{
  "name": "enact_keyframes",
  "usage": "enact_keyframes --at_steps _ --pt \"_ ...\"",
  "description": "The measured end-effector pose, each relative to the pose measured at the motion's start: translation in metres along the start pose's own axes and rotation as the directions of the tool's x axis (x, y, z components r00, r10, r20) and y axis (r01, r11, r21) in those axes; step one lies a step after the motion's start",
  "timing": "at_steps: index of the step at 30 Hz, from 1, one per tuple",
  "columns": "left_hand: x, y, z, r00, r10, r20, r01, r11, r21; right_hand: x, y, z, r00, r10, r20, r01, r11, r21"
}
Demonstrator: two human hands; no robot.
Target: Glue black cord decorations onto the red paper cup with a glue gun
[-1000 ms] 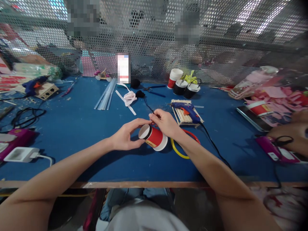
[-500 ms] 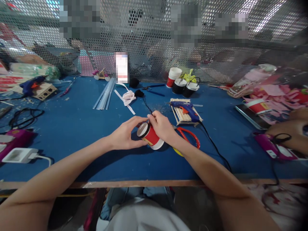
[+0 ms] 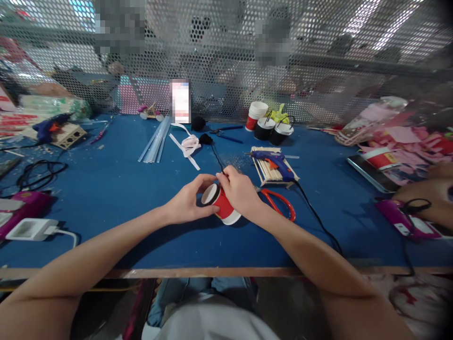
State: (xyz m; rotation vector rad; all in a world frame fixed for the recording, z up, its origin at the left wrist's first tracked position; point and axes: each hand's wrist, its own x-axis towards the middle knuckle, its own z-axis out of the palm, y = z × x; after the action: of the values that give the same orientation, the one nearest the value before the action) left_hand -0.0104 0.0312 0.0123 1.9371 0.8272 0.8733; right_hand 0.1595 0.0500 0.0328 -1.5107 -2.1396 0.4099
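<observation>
A red paper cup (image 3: 226,208) with a white rim and a black band lies tilted between my hands, its base facing left. My left hand (image 3: 193,198) grips the cup's base end, thumb in front and fingers behind. My right hand (image 3: 238,188) is closed at the cup's upper side, thumb and fingers pinching a thin black cord (image 3: 216,155). That cord runs up to a black yarn ball (image 3: 205,139). Red-handled scissors (image 3: 283,203) lie beside my right wrist, partly hidden.
A blue glue gun (image 3: 274,162) rests on a wooden stick rack. Behind stand black cups (image 3: 264,128) and stacked white cups (image 3: 257,111). Clear glue sticks (image 3: 155,141), white ribbon (image 3: 189,144) and pliers (image 3: 226,132) lie farther back. Another person's hand (image 3: 424,193) is at right.
My left thumb has moved slightly up and over the front of the cup, covering its yellow label. The cup has turned a little. My right hand stays at the cord.
</observation>
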Motion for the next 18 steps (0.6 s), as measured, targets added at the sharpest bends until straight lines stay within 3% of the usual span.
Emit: enact_keyframes --at_steps 8,18 --pt "0.0008 -0.0096 0.0019 0.994 0.104 0.02 -0.101 0.987 -0.124 -0.0041 0.0015 -0.011 0.999 -0.027 0.042 0.025 0.999 0.036" --pt "-0.0001 -0.0088 -0.0027 0.985 0.168 0.024 -0.17 0.974 0.149 -0.0078 0.005 -0.0042 0.999 -0.04 0.017 0.041 0.998 -0.039"
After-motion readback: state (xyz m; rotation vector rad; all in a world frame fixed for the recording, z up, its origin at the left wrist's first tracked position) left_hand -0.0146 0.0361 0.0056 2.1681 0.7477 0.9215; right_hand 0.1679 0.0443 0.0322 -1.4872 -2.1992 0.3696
